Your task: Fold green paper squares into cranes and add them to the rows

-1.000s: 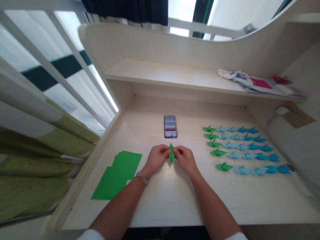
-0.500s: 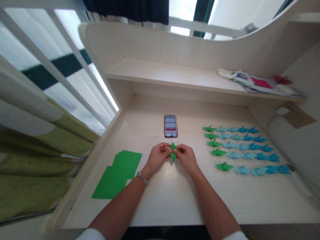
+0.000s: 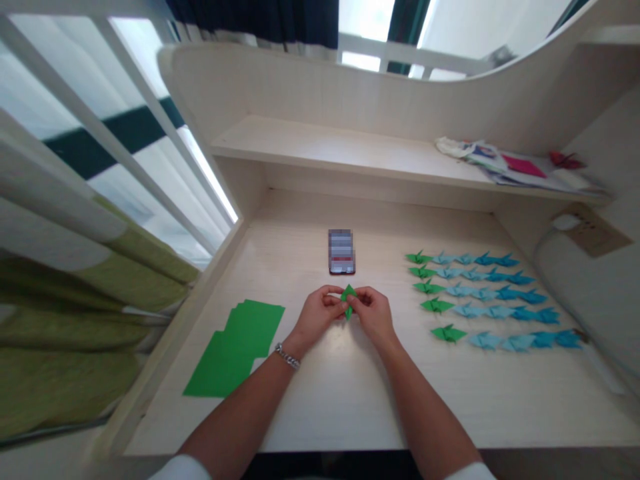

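Note:
A small folded green paper piece (image 3: 348, 298) is held just above the desk's middle, pinched from both sides. My left hand (image 3: 318, 315), with a metal bracelet at the wrist, grips its left edge with closed fingertips. My right hand (image 3: 374, 315) grips its right edge the same way. Most of the paper is hidden between the fingers; only its pointed top shows. A stack of flat green paper sheets (image 3: 235, 347) lies on the desk to the left of my left forearm.
A phone (image 3: 341, 251) lies flat just beyond my hands. Rows of folded paper cranes, green (image 3: 437, 305) and blue (image 3: 493, 293), cover the desk's right side. The shelf (image 3: 325, 150) above carries papers (image 3: 510, 167) at its right end. A curtain hangs at the left.
The green paper piece looks shorter and more folded in than before. Both hands have closed in on it slightly and shifted a little away from me.

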{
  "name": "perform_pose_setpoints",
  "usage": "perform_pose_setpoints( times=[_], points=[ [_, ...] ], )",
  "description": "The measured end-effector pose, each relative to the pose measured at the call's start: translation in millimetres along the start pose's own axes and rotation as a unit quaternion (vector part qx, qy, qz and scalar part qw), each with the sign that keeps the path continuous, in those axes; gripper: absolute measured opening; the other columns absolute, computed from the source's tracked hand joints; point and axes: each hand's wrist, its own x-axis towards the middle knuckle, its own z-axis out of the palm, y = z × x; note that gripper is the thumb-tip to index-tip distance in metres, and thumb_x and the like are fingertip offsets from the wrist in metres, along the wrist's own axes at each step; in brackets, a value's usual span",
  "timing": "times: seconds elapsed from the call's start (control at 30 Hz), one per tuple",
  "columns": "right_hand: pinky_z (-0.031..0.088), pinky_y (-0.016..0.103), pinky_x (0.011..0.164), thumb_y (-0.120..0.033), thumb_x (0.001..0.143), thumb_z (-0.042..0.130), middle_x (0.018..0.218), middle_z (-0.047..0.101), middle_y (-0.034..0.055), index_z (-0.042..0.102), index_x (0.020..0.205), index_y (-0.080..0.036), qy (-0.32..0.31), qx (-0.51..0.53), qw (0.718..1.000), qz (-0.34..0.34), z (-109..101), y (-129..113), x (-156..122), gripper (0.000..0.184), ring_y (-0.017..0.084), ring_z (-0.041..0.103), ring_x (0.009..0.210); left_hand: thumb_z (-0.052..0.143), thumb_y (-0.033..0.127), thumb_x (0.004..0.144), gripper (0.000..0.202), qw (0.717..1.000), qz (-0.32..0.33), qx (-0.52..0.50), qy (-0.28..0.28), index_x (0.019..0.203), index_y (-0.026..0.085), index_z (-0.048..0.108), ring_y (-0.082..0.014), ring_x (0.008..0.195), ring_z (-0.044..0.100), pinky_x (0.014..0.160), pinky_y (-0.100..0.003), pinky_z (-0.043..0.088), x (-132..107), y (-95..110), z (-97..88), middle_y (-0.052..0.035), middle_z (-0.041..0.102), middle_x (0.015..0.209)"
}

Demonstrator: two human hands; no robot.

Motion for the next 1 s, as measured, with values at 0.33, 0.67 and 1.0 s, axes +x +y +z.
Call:
perform_pose_setpoints(
  times=[0.33,0.67,1.0],
  points=[
    [0.047,0.028,0.060,-0.033,0.071,0.065,0.073,0.067,0.0041,0.066,0.081,-0.015,0.067,-0.023,0.997,-0.039,2.1,-4.3,-1.7,0.021,0.015,0.059,0.062,0.081,0.025,0.056,0.047,0.999,-0.036,-0.035,-0.018,0.093,0.012,0.057,-0.0123,0.055,0.060,0.055,-0.024,0.046,-3.6,-1.0,4.6,-0.0025,0.066,0.065],
    [0.048,0.028,0.058,-0.038,0.070,0.066,0.070,0.065,0.0042,0.064,0.080,-0.015,0.096,0.004,0.995,-0.040,2.0,-5.4,-0.2,0.026,0.015,0.058,0.061,0.078,0.016,0.057,0.038,0.990,-0.077,-0.098,-0.071,0.090,0.013,0.060,-0.0116,0.060,0.060,0.058,-0.024,0.044,-6.2,-3.8,0.7,-0.0032,0.065,0.069],
    [0.047,0.027,0.058,-0.039,0.069,0.066,0.069,0.065,0.0037,0.064,0.080,-0.015,0.093,0.003,0.995,-0.038,2.2,-7.0,-1.8,0.027,0.014,0.057,0.060,0.071,0.035,0.070,0.027,0.985,-0.112,-0.044,-0.121,0.075,0.009,0.065,-0.0117,0.058,0.059,0.058,-0.024,0.045,-6.7,1.2,-1.8,-0.0077,0.065,0.070]
  ],
)
